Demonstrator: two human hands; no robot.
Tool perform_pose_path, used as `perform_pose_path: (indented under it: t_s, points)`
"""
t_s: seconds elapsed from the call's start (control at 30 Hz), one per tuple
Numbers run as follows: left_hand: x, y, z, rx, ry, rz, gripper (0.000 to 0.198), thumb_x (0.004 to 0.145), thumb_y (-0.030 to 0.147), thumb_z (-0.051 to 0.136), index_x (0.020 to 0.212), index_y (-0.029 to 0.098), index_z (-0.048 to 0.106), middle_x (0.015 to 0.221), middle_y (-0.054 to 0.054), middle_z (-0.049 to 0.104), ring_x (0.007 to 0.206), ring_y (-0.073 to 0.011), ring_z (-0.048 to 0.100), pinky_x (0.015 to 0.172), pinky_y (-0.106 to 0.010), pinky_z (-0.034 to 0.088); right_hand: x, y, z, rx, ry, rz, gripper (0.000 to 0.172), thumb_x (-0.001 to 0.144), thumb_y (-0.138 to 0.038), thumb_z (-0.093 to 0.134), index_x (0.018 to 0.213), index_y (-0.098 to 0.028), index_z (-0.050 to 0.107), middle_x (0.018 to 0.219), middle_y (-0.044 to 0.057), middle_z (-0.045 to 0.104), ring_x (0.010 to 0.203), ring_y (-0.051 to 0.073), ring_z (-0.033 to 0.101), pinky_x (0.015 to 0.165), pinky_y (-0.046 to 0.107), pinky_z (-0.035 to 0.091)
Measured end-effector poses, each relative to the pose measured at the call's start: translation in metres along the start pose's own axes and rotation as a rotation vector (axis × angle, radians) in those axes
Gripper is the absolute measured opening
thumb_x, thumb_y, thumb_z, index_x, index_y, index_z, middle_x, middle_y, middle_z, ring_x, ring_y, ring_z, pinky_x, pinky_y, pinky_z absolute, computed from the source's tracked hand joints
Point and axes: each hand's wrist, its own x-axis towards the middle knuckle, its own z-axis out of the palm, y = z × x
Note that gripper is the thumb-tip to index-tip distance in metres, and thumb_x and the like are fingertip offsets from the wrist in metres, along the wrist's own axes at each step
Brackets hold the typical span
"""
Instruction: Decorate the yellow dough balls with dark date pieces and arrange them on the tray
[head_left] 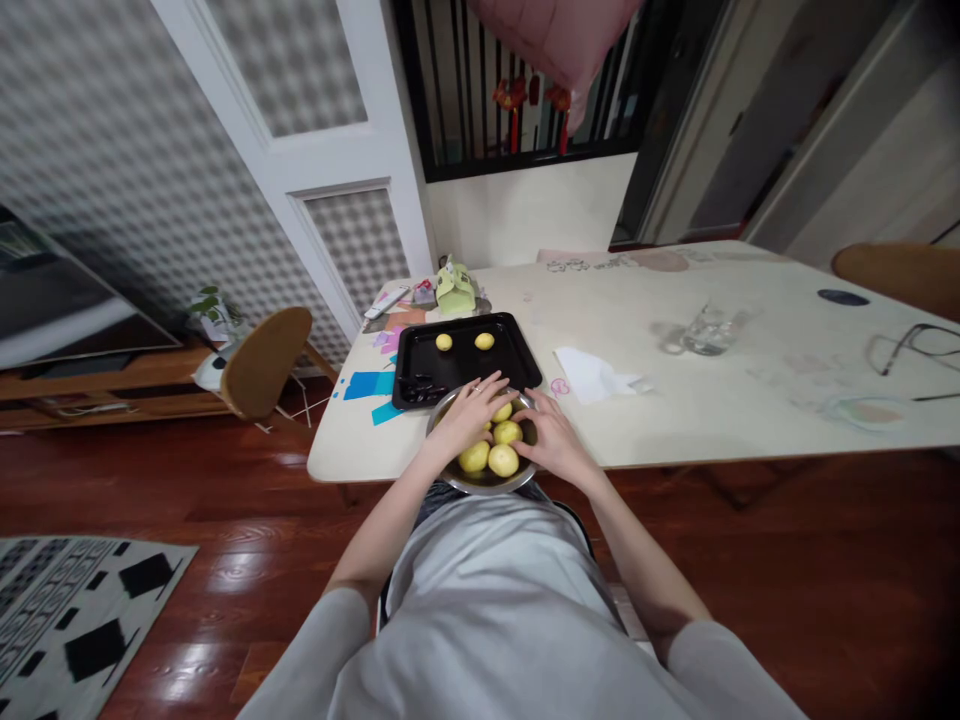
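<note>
Quick headcount: two hands, one left hand (466,418) and one right hand (553,437), plus one bowl (489,489) and one tray (465,362), all at one tabletop (630,310). Two lemons (484,341) sit on the tray; at least four more show in the bowl, exact number's anyone's guess since the hands cover some. Also one drinking glass (707,332), one pair of eyeglasses (898,350), two brown chairs (271,365), one balloon (566,40).
</note>
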Motion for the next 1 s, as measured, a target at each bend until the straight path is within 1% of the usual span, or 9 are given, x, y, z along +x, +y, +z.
perform_pose_path:
  t_s: [0.17,0.3,0.37,0.43,0.5,0.63,0.73,0.87,1.0]
  points:
    - [0.002,0.0,0.001,-0.037,0.033,-0.051,0.088,0.082,0.017,0.084,0.158,0.024,0.041,0.166,-0.018,0.043,0.162,-0.0333,0.03,0.123,-0.052,0.035,-0.004,-0.003,-0.003,0.056,0.065,0.009,0.024,0.085,-0.033,0.072,0.107,-0.022,0.07,0.154,0.017,0.052,0.15,0.037,0.044,0.121,0.061,0.04]
    - [-0.005,0.001,-0.008,-0.032,0.055,-0.137,0.073,0.084,0.021,0.084,0.15,0.025,0.05,0.153,-0.013,0.055,0.144,-0.0324,0.051,0.114,-0.048,0.046,-0.007,-0.003,0.002,0.097,0.085,0.032,0.023,0.089,-0.035,0.068,0.109,-0.023,0.068,0.151,0.018,0.053,0.147,0.035,0.048,0.122,0.06,0.04]
    - [-0.008,0.002,-0.01,-0.013,0.074,-0.168,0.064,0.085,0.023,0.083,0.142,0.026,0.056,0.145,-0.011,0.059,0.134,-0.0316,0.057,0.11,-0.047,0.049,-0.009,-0.002,0.005,0.104,0.1,0.037,0.024,0.09,-0.038,0.068,0.11,-0.023,0.068,0.15,0.017,0.055,0.146,0.035,0.049,0.121,0.06,0.041]
    - [-0.011,0.002,-0.009,-0.002,0.089,-0.184,0.055,0.085,0.023,0.082,0.135,0.025,0.06,0.138,-0.01,0.061,0.129,-0.0314,0.058,0.108,-0.047,0.05,-0.009,0.0,0.006,0.11,0.112,0.032,0.027,0.09,-0.04,0.069,0.111,-0.024,0.067,0.149,0.016,0.055,0.144,0.035,0.051,0.12,0.059,0.042]
    - [-0.013,0.003,-0.007,-0.006,0.091,-0.193,0.051,0.086,0.022,0.08,0.133,0.024,0.061,0.134,-0.009,0.062,0.127,-0.0313,0.059,0.109,-0.047,0.051,-0.009,0.0,0.007,0.115,0.118,0.032,0.03,0.089,-0.042,0.07,0.113,-0.024,0.067,0.149,0.016,0.055,0.144,0.035,0.051,0.12,0.059,0.042]
    - [-0.014,0.002,-0.006,-0.029,0.077,-0.195,0.052,0.09,0.015,0.07,0.14,0.025,0.06,0.133,-0.008,0.066,0.127,-0.0287,0.061,0.112,-0.044,0.05,-0.006,-0.002,0.007,0.127,0.107,0.055,0.032,0.087,-0.042,0.073,0.113,-0.024,0.069,0.151,0.016,0.054,0.144,0.036,0.051,0.12,0.059,0.042]
    - [-0.015,0.001,-0.009,-0.037,0.061,-0.192,0.052,0.092,0.012,0.066,0.142,0.025,0.061,0.13,-0.007,0.068,0.124,-0.0279,0.062,0.111,-0.043,0.051,-0.005,-0.005,0.009,0.139,0.099,0.055,0.03,0.087,-0.039,0.072,0.112,-0.024,0.069,0.149,0.016,0.056,0.143,0.035,0.053,0.12,0.058,0.043]
    - [-0.018,-0.003,-0.01,-0.075,0.054,-0.168,0.055,0.092,0.012,0.065,0.145,0.026,0.06,0.135,-0.008,0.067,0.125,-0.0279,0.061,0.112,-0.046,0.051,-0.005,-0.004,0.012,0.135,0.105,0.039,0.026,0.089,-0.037,0.069,0.112,-0.025,0.069,0.148,0.015,0.057,0.143,0.033,0.053,0.12,0.058,0.042]
    - [-0.024,-0.011,-0.014,-0.181,0.084,-0.133,0.058,0.089,0.014,0.069,0.145,0.028,0.061,0.138,-0.009,0.066,0.126,-0.0284,0.062,0.112,-0.048,0.051,-0.007,0.0,0.011,0.15,0.108,0.039,0.028,0.09,-0.043,0.07,0.111,-0.024,0.069,0.149,0.016,0.057,0.144,0.034,0.052,0.12,0.058,0.043]
